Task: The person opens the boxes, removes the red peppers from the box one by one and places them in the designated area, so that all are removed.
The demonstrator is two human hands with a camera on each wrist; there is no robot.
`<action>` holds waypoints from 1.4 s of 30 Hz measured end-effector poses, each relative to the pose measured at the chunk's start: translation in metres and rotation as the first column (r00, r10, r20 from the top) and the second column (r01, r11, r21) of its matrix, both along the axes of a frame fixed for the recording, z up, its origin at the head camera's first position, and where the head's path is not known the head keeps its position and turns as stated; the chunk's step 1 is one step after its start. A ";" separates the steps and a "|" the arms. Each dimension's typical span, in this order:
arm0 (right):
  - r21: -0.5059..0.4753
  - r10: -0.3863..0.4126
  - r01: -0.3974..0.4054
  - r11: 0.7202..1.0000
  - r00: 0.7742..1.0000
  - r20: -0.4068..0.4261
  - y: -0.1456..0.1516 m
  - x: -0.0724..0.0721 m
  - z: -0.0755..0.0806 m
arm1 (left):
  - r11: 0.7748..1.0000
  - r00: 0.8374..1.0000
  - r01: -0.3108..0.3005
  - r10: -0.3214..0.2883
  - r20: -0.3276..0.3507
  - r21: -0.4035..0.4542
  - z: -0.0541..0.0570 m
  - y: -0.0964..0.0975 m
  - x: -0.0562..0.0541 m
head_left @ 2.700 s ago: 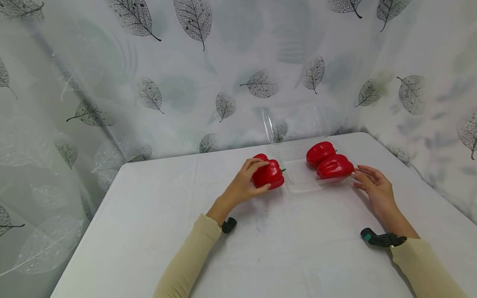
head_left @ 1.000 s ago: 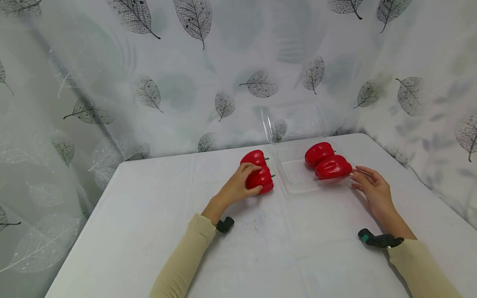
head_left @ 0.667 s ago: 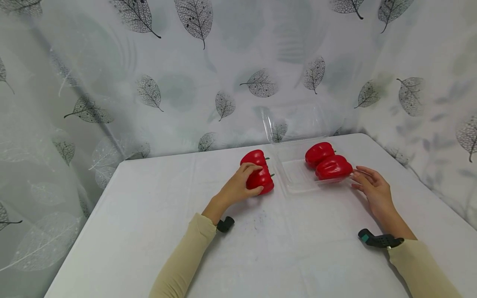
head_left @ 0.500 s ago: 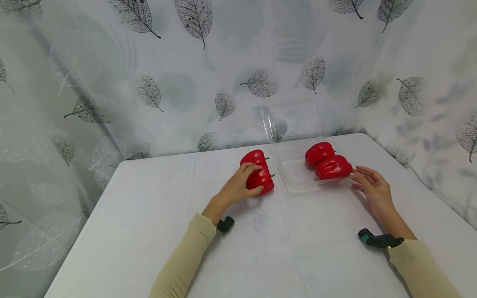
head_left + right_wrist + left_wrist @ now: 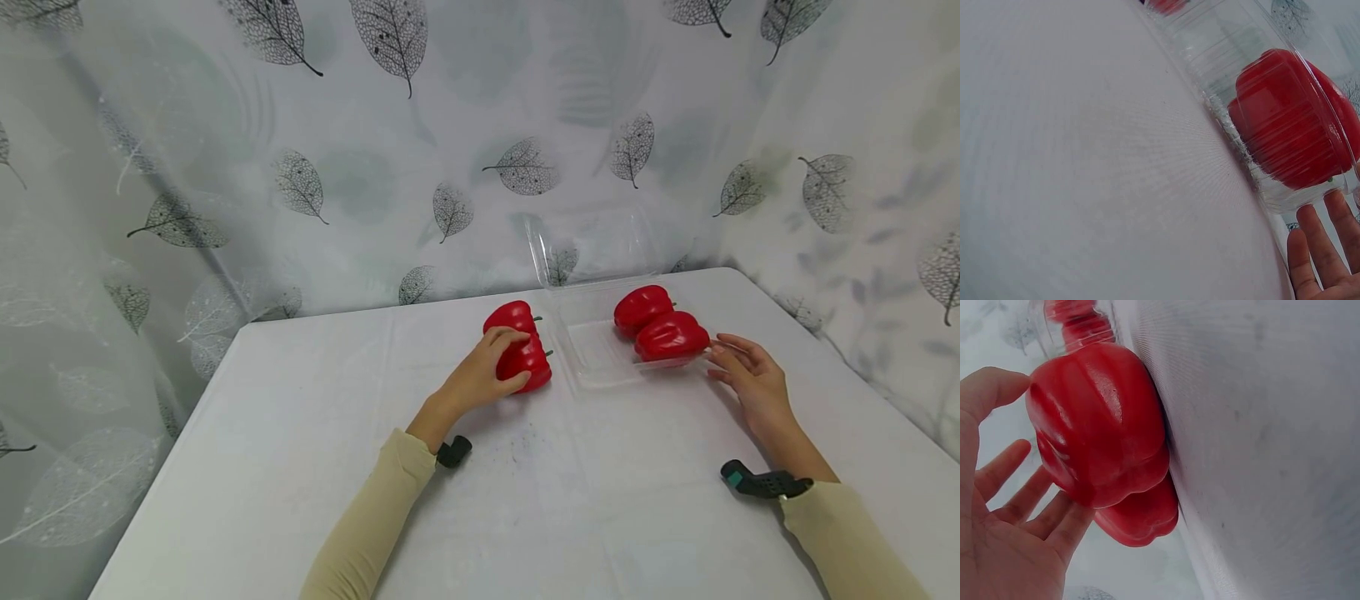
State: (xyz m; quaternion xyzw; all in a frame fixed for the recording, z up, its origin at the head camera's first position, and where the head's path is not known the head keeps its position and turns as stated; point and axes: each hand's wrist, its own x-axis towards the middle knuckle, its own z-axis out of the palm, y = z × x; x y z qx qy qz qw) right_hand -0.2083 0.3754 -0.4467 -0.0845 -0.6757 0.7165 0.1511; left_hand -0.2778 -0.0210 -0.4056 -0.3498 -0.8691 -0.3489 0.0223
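My left hand [image 5: 477, 375] holds the nearer of two red bell peppers [image 5: 522, 365] on the white table, thumb on its near side and fingers over its left. The second bell pepper [image 5: 512, 317] lies right behind it; both green stems point right. In the left wrist view, the thumb tip meets the bell pepper [image 5: 1100, 425]. To their right stands a clear plastic clamshell box [image 5: 596, 375], lid raised, with two more bell peppers [image 5: 672, 336] in its right half. My right hand [image 5: 753, 383] touches the box's front right corner, its fingers fairly straight in the right wrist view.
The raised clear lid [image 5: 592, 246] leans by the leaf-printed curtain [image 5: 360, 192] along the table's back edge. The white table [image 5: 285, 467] spreads in front and to the left. A black band [image 5: 768, 482] sits on the right wrist.
Since the oldest frame, my left hand and the bell pepper have moved left, away from the box; more of the bell pepper behind shows. In the last second nothing has visibly moved.
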 end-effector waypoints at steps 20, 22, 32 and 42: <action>0.006 0.004 -0.004 1.000 1.000 -0.015 0.002 0.000 -0.001 | 1.000 0.997 0.029 -0.030 -0.078 -0.010 0.006 0.008 0.005; 0.009 0.005 -0.005 1.000 1.000 -0.013 0.002 0.000 -0.001 | 0.999 0.996 0.032 -0.032 -0.088 -0.009 0.006 0.009 0.005; -0.010 -0.010 0.010 1.000 1.000 0.002 0.002 -0.003 0.000 | 0.998 0.990 0.066 -0.066 -0.127 0.002 0.011 0.016 0.010; 0.072 -0.058 0.057 0.996 0.998 0.012 0.000 -0.004 -0.002 | 0.994 0.975 0.110 -0.112 -0.193 -0.020 0.018 0.029 0.011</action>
